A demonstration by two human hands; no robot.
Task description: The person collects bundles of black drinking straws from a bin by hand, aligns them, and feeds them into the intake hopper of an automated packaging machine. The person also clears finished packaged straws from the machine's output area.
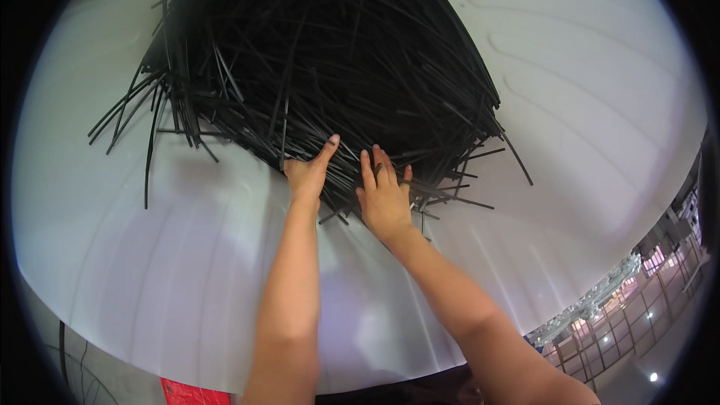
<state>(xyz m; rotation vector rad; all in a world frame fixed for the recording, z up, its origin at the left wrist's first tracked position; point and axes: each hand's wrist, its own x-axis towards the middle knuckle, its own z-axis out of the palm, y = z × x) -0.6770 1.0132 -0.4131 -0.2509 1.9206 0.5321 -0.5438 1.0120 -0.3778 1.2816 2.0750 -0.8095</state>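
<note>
Filling most of the view, a broad, glossy white curved surface with faint ridges [187, 277] sits under everything handled. Upper middle of it: a big tangled heap of thin, straight black rods [322, 52], running up to the top edge, rods pointing all ways. Both forearms come up from the lower edge to the heap's near side. Lower right, beyond the white surface: a grid-like framework [626, 326], blurry. Right hand [386, 206] lies back-up on the heap's near edge, fingers extended and spread, tips on the rods. Left hand [306, 178] is just beside it, not touching; thumb stands out straight toward the right hand, other fingers mostly hidden, can't tell if they pinch anything. Crumpled silvery material [592, 301] next to the framework. Bright red sheet-like item [193, 394] at bottom left, mostly cut off. Smallest: stray black rods [148, 172] poking out from the heap's left side onto white.
</note>
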